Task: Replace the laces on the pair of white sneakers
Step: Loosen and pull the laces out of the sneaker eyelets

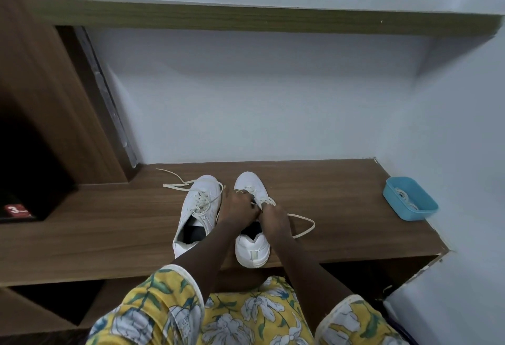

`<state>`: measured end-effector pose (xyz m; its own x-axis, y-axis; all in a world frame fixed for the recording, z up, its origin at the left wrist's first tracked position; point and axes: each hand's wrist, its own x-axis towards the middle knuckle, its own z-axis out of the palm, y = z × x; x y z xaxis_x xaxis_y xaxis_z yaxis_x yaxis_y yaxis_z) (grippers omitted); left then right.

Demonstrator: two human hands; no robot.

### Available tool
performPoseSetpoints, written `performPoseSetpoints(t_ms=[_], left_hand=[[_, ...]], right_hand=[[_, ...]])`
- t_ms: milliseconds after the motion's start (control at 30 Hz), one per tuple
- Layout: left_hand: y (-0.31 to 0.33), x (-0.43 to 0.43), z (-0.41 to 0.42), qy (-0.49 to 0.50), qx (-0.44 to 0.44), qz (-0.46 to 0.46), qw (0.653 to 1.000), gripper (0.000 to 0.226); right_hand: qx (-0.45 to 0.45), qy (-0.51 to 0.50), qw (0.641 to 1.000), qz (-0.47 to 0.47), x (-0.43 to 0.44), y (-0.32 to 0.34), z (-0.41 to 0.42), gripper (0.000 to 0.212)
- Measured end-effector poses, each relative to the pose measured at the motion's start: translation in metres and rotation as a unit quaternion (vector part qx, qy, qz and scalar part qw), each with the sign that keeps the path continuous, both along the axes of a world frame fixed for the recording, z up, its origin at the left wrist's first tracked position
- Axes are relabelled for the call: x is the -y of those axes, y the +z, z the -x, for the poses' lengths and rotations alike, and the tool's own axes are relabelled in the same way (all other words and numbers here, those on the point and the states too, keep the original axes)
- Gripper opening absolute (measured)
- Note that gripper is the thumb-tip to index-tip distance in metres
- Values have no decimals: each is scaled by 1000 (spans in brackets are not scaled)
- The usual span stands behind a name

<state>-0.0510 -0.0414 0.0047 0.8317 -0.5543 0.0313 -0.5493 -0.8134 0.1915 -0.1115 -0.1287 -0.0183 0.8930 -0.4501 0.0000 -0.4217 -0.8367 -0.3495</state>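
Note:
Two white sneakers stand side by side on a brown wooden desk (95,224), toes pointing away from me. The left sneaker (198,210) is laced, and its cream lace ends (175,180) trail off to the left. Over the lacing of the right sneaker (252,246) both my hands meet. My left hand (237,205) has its fingers curled on the lace near the eyelets. My right hand (273,214) pinches the same lace, which loops out to the right (306,225). The hands hide the middle of that sneaker.
A blue plastic tub (410,198) holding more white laces sits at the desk's right end by the wall. A wooden cabinet (41,98) with a dark niche rises on the left. A shelf (246,16) runs overhead. My yellow floral sleeves (169,303) fill the bottom.

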Motion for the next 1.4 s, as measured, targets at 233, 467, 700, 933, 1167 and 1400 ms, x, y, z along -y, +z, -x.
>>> performPoseSetpoints(t_ms=[233, 467, 700, 933, 1167, 1400], left_hand=[[9, -3, 11, 4, -1, 14, 1000, 28], [13, -4, 19, 101, -55, 145, 983, 25], [12, -11, 8, 228, -115, 293, 922, 19], [10, -26, -8, 323, -102, 326, 883, 23], [-1, -16, -9, 212, -33, 170, 962, 34], [6, -2, 11, 10, 84, 1, 996, 47]], right_hand=[[6, 7, 1000, -27, 2, -4, -1, 29], [-4, 1, 999, -33, 3, -6, -2, 25], [-8, 5, 1000, -16, 5, -6, -2, 28], [-6, 1, 1000, -11, 4, -7, -2, 27], [0, 6, 1000, -8, 4, -4, 1, 28], [-6, 0, 1000, -17, 3, -3, 0, 26]])
